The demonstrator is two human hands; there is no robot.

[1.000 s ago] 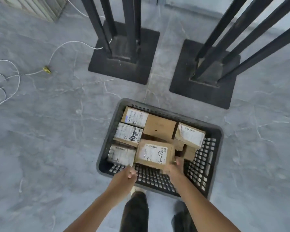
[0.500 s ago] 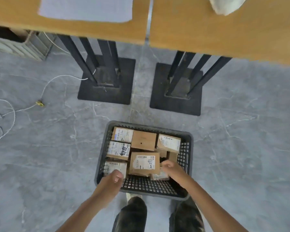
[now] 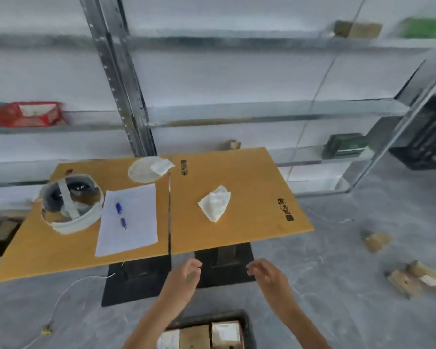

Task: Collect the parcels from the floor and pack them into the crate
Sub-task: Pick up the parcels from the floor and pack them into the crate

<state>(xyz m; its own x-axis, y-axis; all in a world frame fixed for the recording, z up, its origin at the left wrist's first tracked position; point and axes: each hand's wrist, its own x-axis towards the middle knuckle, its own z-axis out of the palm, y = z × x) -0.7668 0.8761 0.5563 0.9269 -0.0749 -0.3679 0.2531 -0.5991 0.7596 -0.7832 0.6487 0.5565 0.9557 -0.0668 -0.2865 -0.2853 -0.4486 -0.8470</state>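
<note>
Two bare hands noted: left hand (image 3: 184, 275) and right hand (image 3: 268, 275) hover side by side before the near edge of the orange-brown wooden tabletop (image 3: 249, 222), fingers loosely curled, holding nothing. We find the dark plastic crate (image 3: 247, 326) on the grey marbled floor (image 3: 337, 311) below them, with brown cardboard parcels (image 3: 225, 333) inside. Further loose parcels (image 3: 404, 283), blurred, lie on the floor beyond the tabletop's near right corner, well apart from the crate

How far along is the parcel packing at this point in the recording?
Done: several packed parcels sit in the crate. In hand: nothing; left hand and right hand are both empty above it. Left: at least three on the floor to the right, a lone parcel and a pair of parcels nearer the person.
</note>
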